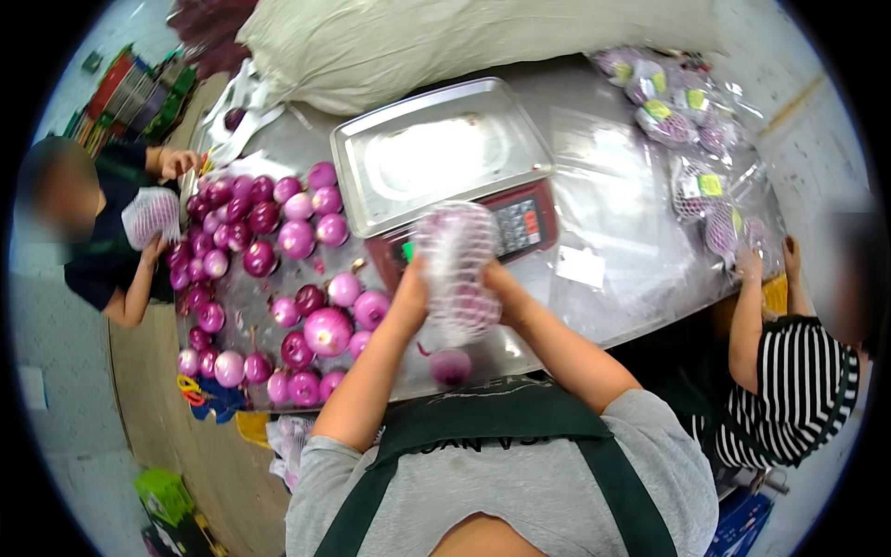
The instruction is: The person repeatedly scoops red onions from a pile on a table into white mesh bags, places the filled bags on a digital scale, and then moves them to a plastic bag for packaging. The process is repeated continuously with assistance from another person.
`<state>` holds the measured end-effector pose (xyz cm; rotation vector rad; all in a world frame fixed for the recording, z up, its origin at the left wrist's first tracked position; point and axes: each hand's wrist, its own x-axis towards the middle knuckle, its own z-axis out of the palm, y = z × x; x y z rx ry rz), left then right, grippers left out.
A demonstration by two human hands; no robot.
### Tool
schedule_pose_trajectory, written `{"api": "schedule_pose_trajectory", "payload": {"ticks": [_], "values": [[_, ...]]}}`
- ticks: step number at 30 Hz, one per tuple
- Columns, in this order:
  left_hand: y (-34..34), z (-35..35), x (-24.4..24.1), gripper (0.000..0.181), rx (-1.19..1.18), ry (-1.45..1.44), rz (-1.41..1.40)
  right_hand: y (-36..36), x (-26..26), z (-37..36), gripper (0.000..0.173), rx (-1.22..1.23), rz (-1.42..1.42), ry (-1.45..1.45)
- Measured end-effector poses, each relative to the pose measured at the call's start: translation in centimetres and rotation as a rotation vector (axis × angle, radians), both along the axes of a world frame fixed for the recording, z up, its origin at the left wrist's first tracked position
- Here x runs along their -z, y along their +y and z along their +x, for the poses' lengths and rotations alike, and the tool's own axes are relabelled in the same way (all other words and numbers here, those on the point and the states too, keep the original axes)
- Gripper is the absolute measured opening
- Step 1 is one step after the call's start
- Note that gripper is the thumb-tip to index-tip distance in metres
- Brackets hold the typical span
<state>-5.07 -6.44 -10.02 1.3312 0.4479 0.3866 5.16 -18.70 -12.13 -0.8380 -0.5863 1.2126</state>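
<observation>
A white mesh net bag of red onions (459,271) is held up between my two hands, blurred. My left hand (415,278) grips its left side and my right hand (495,278) its right side. Behind the bag stands a weighing scale (546,216) with a red body and a keypad. The bag hides part of that scale. On top of the scale lies a shallow steel tray (445,150) with nothing in it. One loose red onion (450,366) is on the steel table just below the bag, close to my apron.
Many peeled red onions (328,332) spread over the left of the steel table (390,390). Clear plastic bags (602,150) and a white card (581,267) lie right; packed onion bags (665,122) beyond. A large white sack (418,49) lines the back. Co-workers' hands (179,163) (750,264) work at both ends.
</observation>
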Motion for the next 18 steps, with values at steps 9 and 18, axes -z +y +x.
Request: {"api": "schedule_pose_trajectory", "payload": {"ticks": [9,18], "values": [[-10.7,22.3,0.8,0.024,0.374,-0.206,0.653,-21.4,1.4,13.5,0.052,0.594,0.054,0.448],[-10.1,31.1,10.6,0.014,0.636,0.107,1.245,-26.0,1.5,19.5,0.070,0.707,-0.193,0.073]]}}
